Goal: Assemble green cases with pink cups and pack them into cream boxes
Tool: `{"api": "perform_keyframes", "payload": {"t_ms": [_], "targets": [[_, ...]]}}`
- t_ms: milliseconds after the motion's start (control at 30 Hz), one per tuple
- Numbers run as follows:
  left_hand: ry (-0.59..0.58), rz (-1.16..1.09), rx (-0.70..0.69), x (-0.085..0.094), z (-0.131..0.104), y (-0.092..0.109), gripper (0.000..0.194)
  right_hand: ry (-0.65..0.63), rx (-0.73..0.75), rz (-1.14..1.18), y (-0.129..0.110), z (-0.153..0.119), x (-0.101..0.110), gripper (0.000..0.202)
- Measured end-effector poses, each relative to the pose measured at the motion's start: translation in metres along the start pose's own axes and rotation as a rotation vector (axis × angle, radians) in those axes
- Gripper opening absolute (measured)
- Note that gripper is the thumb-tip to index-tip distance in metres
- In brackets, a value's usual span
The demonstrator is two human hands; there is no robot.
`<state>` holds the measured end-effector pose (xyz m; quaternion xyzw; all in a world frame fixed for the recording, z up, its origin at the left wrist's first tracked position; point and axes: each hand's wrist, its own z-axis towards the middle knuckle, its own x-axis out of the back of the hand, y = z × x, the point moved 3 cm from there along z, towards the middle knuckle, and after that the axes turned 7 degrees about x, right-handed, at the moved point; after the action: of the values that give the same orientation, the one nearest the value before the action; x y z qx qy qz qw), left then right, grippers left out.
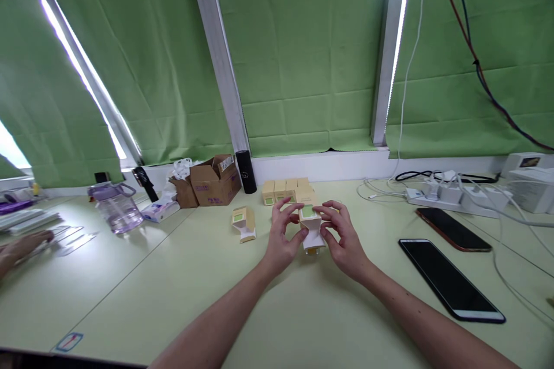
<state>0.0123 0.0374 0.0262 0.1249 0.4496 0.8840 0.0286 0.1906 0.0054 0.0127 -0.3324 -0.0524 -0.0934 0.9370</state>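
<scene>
Between my two hands is a small cardboard box [312, 236], cream outside and white inside, with a green square on its upper part. It looks partly unfolded, its lower flaps spread toward me. My left hand [282, 237] grips its left side between thumb and fingers. On the right side, the fingertips and thumb of my right hand [344, 240] press against it. A similar half-folded box [244, 223] lies on the table to the left of my left hand. Just behind my hands stand several small tan boxes [292, 187] in a group, some showing green squares.
Two phones, a white-edged one [450, 279] and a brown-cased one [453, 229], lie to the right before a power strip [454, 199] with cables. Left are a water bottle [116, 207], a brown carton [215, 181] and a black cylinder [246, 172]. Another person's hand [30, 245] is far left.
</scene>
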Motion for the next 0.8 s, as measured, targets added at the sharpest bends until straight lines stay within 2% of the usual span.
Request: {"api": "perform_keyframes", "payload": {"t_ms": [267,800], "targets": [[0.038,-0.034,0.050,-0.0005,0.0016,-0.0060,0.044,-0.031,-0.022,0.014,0.0017,-0.0001,0.0000,0.039],[0.082,-0.018,0.044,-0.0025,0.0009,-0.0055,0.037,-0.004,-0.047,0.061,-0.0001,0.0004,0.0006,0.034]]}}
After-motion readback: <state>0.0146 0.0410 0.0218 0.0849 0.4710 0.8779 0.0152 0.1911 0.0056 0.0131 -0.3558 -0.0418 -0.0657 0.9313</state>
